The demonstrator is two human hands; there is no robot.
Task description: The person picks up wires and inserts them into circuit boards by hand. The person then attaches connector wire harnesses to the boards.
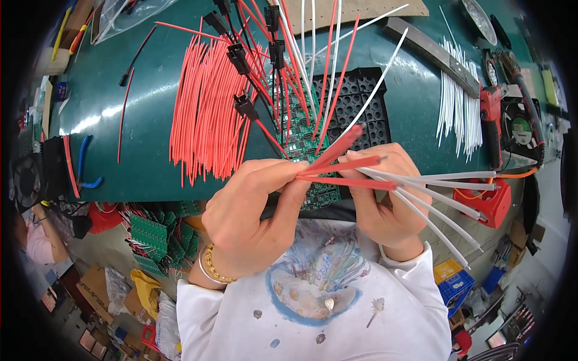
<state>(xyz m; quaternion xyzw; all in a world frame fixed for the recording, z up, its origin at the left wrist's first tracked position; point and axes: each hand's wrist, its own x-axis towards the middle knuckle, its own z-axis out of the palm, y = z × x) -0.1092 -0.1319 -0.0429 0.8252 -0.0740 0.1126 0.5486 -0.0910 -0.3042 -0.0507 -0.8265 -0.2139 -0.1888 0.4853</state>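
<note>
My left hand (pixel 253 207) pinches several short red wires (pixel 346 179) at one end; their free ends fan out to the right, one blurred. Closed around several white wires (pixel 445 191), my right hand (pixel 388 204) sits just beside it, with the wires spreading to the right. The red wires' tips overlap my right fingers. Behind and partly under both hands lies a green circuit board panel (pixel 295 141). Red and white wires rise from it, along with leads ending in black connectors (pixel 245 106).
A large pile of red wires (pixel 208 108) lies left of the panel. Behind it is a black perforated tray (pixel 361 102). White wires (pixel 457 108) lie under a metal bar (pixel 433 54) at right, near a red tool (pixel 490 126). More green boards (pixel 150 237) are stacked below the table's left edge.
</note>
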